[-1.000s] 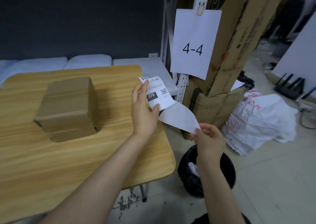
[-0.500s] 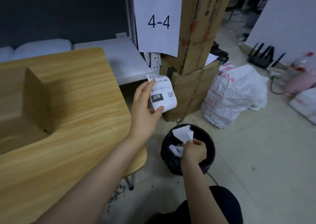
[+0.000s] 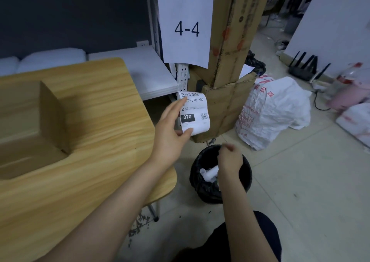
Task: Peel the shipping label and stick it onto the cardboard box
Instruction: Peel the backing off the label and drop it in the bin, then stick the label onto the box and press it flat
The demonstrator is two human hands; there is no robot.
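Observation:
My left hand [image 3: 170, 129] pinches the white shipping label [image 3: 195, 113] between thumb and fingers, holding it upright past the table's right edge. The label shows a barcode, "070" and a QR code. The brown cardboard box [image 3: 30, 113] rests on the wooden table [image 3: 96, 161] at the left, partly cut off by the frame and apart from both hands. My right hand [image 3: 230, 158] hovers over the black bin [image 3: 202, 183] with fingers loosely spread and nothing in it. White paper scraps lie inside the bin.
A tall cardboard column [image 3: 230, 61] with a "4-4" sheet [image 3: 186, 27] stands behind the bin. A white plastic sack [image 3: 274, 111] lies on the floor to the right, with a black router [image 3: 304, 69] and more bags beyond. A white shelf [image 3: 140, 71] sits behind the table.
My right hand carried the peeled backing paper down to the bin and let go of it; it now holds nothing. The view swung right, and the left hand kept the label.

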